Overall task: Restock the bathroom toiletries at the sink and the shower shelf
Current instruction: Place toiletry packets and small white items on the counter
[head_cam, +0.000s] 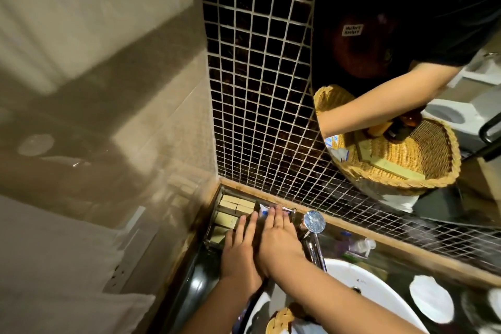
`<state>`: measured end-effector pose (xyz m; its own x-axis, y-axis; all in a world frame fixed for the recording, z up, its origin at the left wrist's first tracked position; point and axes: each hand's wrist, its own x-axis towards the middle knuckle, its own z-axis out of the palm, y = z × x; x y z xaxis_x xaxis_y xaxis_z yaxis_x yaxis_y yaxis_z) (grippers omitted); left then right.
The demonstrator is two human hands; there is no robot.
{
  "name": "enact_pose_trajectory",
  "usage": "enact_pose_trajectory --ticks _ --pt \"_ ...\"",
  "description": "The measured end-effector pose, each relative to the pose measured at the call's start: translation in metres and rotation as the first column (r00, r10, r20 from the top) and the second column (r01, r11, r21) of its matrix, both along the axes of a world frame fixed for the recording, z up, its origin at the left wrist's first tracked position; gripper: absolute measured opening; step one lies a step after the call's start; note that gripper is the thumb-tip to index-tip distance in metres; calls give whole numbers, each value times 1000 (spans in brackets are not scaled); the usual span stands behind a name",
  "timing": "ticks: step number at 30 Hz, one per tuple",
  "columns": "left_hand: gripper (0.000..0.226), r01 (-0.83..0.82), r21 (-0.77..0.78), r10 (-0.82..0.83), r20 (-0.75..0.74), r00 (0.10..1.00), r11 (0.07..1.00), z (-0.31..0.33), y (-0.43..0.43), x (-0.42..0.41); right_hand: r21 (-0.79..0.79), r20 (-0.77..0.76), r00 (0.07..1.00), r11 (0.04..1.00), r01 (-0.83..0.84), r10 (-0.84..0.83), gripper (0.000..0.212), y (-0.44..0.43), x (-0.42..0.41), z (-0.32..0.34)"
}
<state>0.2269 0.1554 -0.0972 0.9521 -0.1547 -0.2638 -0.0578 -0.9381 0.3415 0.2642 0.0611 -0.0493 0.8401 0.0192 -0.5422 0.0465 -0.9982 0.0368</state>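
Tan, block-shaped toiletry boxes [230, 210] lie packed in rows in a shallow rectangular tray [209, 240] on the glossy dark counter [195, 287], just beyond and outward of the left hand [240, 252]. That hand lies flat on the tray, fingers straight, gripping nothing. The right hand [276, 234] touches its side, equally flat and open, fingertips on a shiny white-and-blue packet [263, 211]. Just right of it rises a chrome tap [314, 225], then the smooth white basin [374, 287]. A woven wicker basket [279, 320] sits under the right forearm.
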Motion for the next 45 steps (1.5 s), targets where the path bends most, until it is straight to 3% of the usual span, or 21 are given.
enact_pose_trajectory --ticks 6,9,14,26,31,36,39,42,45 --pt "86 143 196 -150 21 989 970 -16 1 8 -32 -96 995 999 -15 12 88 0 4 -17" --pt "90 194 271 -196 -20 980 943 -24 1 17 17 -101 992 997 76 -74 91 2 4 -18" --pt "102 231 364 -225 -59 973 902 -23 3 24 35 -92 995 999 33 -30 89 1 0 1" --pt "87 174 361 -187 0 982 916 8 8 5 120 -134 982 982 146 -129 96 -7 -30 27" --pt "70 79 257 -110 108 988 963 36 12 -12 188 -76 991 974 126 -114 103 -22 -52 48" --pt "67 -41 23 36 182 983 999 93 7 -57 416 215 973 909 -15 -83 86 -57 -105 77" --pt "62 -34 -51 44 213 976 998 120 1 -102 485 364 925 870 -87 -110 61 -83 -141 83" --pt "55 89 -8 -85 251 964 996 127 -11 -154 512 366 929 846 -150 -57 36 -103 -172 83" --pt "51 298 98 -314 314 896 949 112 -20 -204 516 285 958 839 -171 21 33 -117 -188 68"
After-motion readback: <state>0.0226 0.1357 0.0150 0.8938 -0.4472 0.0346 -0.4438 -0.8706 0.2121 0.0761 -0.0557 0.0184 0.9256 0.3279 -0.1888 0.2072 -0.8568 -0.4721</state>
